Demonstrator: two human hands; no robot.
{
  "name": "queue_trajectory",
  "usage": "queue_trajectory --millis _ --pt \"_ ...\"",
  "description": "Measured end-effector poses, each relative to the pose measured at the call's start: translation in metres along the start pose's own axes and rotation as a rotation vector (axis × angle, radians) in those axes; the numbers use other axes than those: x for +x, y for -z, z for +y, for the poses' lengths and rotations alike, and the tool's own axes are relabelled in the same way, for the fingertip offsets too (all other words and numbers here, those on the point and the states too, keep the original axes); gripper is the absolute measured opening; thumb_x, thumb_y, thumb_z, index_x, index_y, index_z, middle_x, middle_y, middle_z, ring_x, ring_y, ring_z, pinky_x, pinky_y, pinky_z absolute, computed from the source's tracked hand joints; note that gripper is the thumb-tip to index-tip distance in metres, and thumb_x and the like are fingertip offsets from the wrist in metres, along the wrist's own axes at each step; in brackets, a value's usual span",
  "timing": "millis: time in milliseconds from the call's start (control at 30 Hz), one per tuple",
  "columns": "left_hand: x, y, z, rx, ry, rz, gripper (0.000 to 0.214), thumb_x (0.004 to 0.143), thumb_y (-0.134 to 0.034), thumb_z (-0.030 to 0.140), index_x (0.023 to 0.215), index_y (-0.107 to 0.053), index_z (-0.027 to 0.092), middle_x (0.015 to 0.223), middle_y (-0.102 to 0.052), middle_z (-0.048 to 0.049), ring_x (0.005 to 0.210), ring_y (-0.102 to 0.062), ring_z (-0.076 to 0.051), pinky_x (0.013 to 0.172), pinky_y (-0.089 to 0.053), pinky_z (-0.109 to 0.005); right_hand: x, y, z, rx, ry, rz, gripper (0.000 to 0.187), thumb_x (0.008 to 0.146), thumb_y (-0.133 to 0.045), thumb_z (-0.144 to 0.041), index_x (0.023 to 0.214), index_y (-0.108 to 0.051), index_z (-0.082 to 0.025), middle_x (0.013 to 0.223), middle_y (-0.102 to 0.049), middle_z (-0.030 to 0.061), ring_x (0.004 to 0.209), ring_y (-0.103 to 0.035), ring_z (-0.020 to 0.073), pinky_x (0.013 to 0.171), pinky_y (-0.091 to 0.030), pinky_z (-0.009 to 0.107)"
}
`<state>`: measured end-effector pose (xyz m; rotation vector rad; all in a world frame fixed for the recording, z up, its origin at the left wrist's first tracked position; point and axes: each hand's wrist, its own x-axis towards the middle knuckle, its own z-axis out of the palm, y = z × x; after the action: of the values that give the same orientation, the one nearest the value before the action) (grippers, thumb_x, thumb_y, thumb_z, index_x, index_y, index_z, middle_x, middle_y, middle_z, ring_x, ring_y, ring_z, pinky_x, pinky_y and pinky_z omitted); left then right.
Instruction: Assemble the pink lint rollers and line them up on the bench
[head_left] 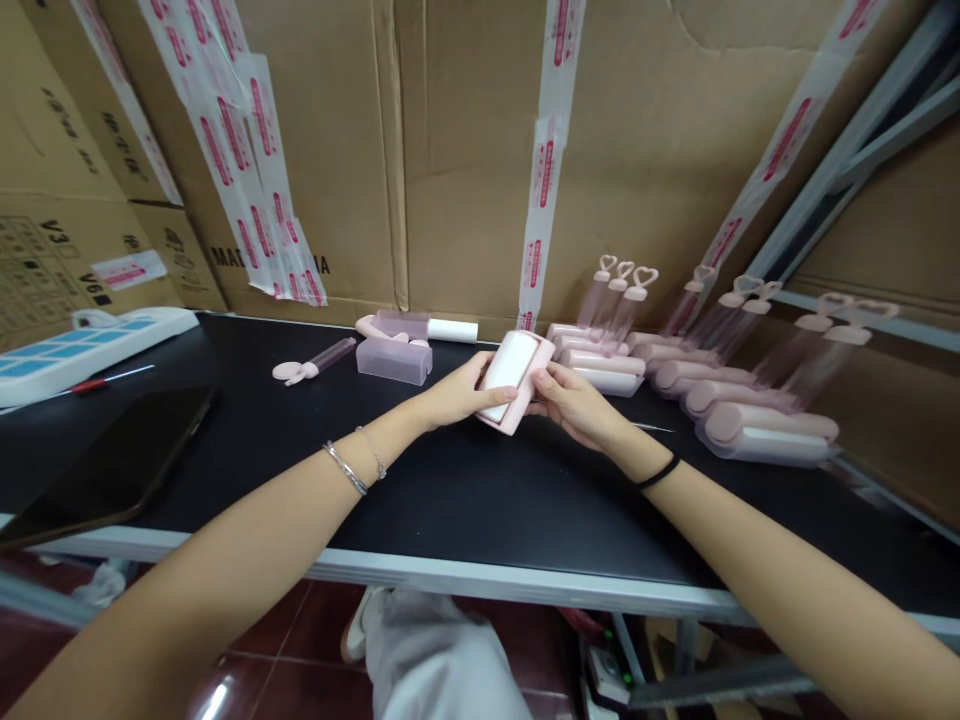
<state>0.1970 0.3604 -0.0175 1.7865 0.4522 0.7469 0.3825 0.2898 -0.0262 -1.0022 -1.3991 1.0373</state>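
Note:
Both my hands hold one pink lint-roller case with a white roll inside it (513, 374), just above the black table (450, 490). My left hand (459, 393) grips its left side with the thumb on the white roll. My right hand (574, 403) pinches its right edge with curled fingers. A pale purple cover (394, 360) lies a little to the left. Behind it rests a pink roller with a white roll (420, 327). A loose pink handle with a clear stem (311, 362) lies further left.
Several finished pink rollers with heart-topped handles (720, 390) lie in rows at the right. A dark tablet (112, 460) and a white and blue power strip (82, 350) sit at the left. Taped cardboard boxes (465, 150) wall the back.

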Motion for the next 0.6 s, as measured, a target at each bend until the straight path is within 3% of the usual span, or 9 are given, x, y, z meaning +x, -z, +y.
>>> queue_trajectory --millis 100,200,300,367,433,533,600 --pt "0.000 -0.003 0.003 -0.070 0.023 0.094 0.060 0.062 -0.079 0.034 0.113 -0.054 0.013 0.111 -0.063 -0.0134 0.100 -0.060 -0.025 0.086 -0.048 -0.040 -0.001 0.014 -0.006 -0.372 0.145 -0.010 0.042 0.085 -0.048 -0.059 0.099 -0.056 -0.020 0.092 -0.064 0.0068 0.086 -0.062 0.0201 0.080 -0.054 0.043" --pt "0.004 0.008 0.004 -0.260 0.008 0.318 0.049 0.062 -0.077 0.031 0.104 -0.056 0.014 0.095 -0.066 -0.0073 0.085 -0.062 -0.019 0.079 -0.050 -0.034 -0.001 0.038 -0.006 -0.969 0.322 0.085 0.029 0.084 -0.056 -0.043 0.101 -0.059 -0.019 0.098 -0.064 0.0098 0.094 -0.060 0.0245 0.087 -0.048 0.046" --pt "0.009 0.022 0.002 -0.398 -0.011 0.530 0.040 0.065 -0.075 0.030 0.097 -0.055 0.016 0.082 -0.065 -0.0020 0.075 -0.061 -0.015 0.073 -0.051 -0.029 0.000 0.056 0.005 -1.307 0.247 0.041 0.022 0.080 -0.061 -0.032 0.096 -0.062 -0.017 0.096 -0.065 0.0115 0.091 -0.060 0.0259 0.082 -0.048 0.042" --pt "0.011 0.027 0.001 -0.459 0.004 0.610 0.035 0.068 -0.073 0.033 0.094 -0.056 0.016 0.075 -0.064 -0.0008 0.069 -0.061 -0.013 0.069 -0.051 -0.027 0.002 0.061 0.012 -1.378 0.148 -0.030 0.017 0.080 -0.061 -0.029 0.092 -0.063 -0.017 0.089 -0.065 0.0098 0.081 -0.060 0.0233 0.076 -0.047 0.038" --pt "0.011 0.028 0.000 -0.506 0.020 0.646 0.032 0.071 -0.072 0.035 0.091 -0.056 0.015 0.072 -0.063 -0.0008 0.065 -0.061 -0.012 0.067 -0.051 -0.026 0.004 0.059 0.013 -1.401 0.141 -0.033 0.013 0.081 -0.059 -0.026 0.089 -0.064 -0.017 0.085 -0.064 0.0085 0.080 -0.058 0.0227 0.076 -0.046 0.038" --pt "0.010 0.025 -0.001 -0.531 0.034 0.626 0.030 0.073 -0.071 0.036 0.090 -0.056 0.015 0.071 -0.064 -0.0015 0.063 -0.062 -0.013 0.065 -0.052 -0.027 0.003 0.051 -0.002 -1.327 0.326 0.203 0.015 0.082 -0.057 -0.028 0.092 -0.065 -0.020 0.093 -0.059 0.0091 0.092 -0.054 0.0265 0.084 -0.043 0.045" --pt "0.010 0.021 -0.001 -0.530 0.049 0.585 0.029 0.075 -0.069 0.036 0.090 -0.057 0.015 0.071 -0.065 -0.0018 0.062 -0.062 -0.013 0.064 -0.052 -0.027 -0.001 0.042 -0.017 -1.134 0.447 0.363 0.019 0.084 -0.056 -0.036 0.097 -0.063 -0.023 0.087 -0.055 0.0065 0.088 -0.054 0.0248 0.083 -0.043 0.045"
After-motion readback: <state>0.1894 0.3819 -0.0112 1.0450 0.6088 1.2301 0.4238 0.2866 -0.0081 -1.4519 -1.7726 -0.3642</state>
